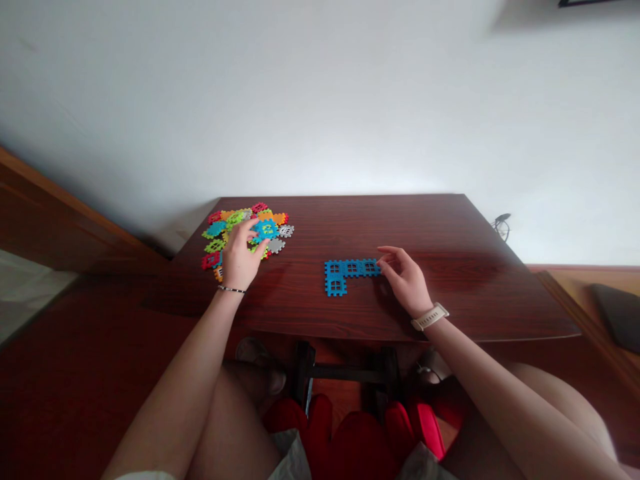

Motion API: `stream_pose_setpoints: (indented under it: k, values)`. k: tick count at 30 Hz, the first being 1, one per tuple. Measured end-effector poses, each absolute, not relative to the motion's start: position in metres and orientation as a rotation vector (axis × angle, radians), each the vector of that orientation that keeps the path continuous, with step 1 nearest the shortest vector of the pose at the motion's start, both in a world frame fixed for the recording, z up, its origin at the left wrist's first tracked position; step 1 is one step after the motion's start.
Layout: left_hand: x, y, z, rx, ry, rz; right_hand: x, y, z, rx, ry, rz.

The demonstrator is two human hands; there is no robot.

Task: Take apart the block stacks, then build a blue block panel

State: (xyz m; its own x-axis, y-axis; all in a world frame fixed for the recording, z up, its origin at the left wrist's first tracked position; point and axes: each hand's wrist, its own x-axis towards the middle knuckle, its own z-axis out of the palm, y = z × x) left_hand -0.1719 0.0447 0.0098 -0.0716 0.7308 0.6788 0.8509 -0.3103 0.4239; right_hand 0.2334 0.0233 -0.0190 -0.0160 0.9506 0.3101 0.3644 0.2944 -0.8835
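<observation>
A pile of coloured waffle-style tiles (227, 230) lies at the far left of the dark wooden table (450, 267). My left hand (241, 257) rests on that pile, its fingers pinched round a blue tile (267, 230) at the pile's right side. Four joined blue tiles form an L-shape (347, 272) flat near the table's middle. My right hand (406, 277) touches the right end of that shape with its fingertips, fingers curled and slightly apart. A thin bracelet circles my left wrist and a pale watch (430, 317) sits on my right one.
A white wall (320, 100) rises right behind the table. A wooden rail runs along the left, and a dark object (617, 313) lies on a surface at the right. Below the table's front edge are my knees, red fabric and a black frame (345, 373).
</observation>
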Motion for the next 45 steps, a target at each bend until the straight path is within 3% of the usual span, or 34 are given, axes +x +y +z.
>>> stream_pose_setpoints:
  k: [16, 28, 45]
  values:
    - [-0.064, 0.005, 0.015, -2.421, -1.163, -1.489, 0.227, 0.011, -0.003, -1.087, -1.796, 0.614]
    - [-0.03, -0.007, 0.011, -2.602, -1.122, -1.609, 0.226, 0.001, 0.023, -0.85, -1.961, 0.493]
    - [-0.027, -0.009, 0.008, -2.722, -1.191, -1.58, 0.234, 0.007, 0.026, -0.852, -2.082, 0.422]
